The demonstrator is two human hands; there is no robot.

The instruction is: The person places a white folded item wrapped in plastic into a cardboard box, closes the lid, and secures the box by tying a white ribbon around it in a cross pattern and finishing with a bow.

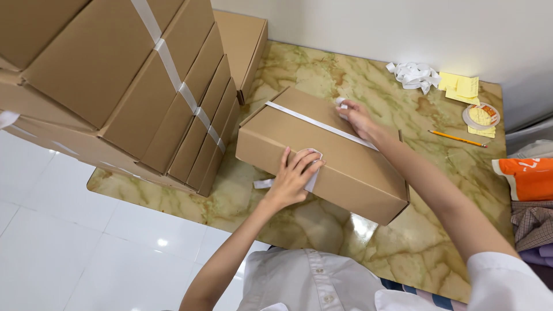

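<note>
Left hand (292,177) grasps tape roll (309,156) at box (345,167) edge; right hand (356,118) presses tape strip (311,122) flat, fingers not clenched.

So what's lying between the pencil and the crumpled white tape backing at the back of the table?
In the head view, yellow sticky notes and a tape roll lie between the pencil and the crumpled backing.

Brown cardboard box (322,150) lies flat mid-counter (403,230), long and shallow, a white tape strip (319,124) running across its top. Stack of brown flat boxes (115,86) at upper left, leaning, bound with white strapping (178,80). One more brown box (245,40) behind them against the wall. Orange package (527,177) with white marks at right edge. No screens or signs.
</note>
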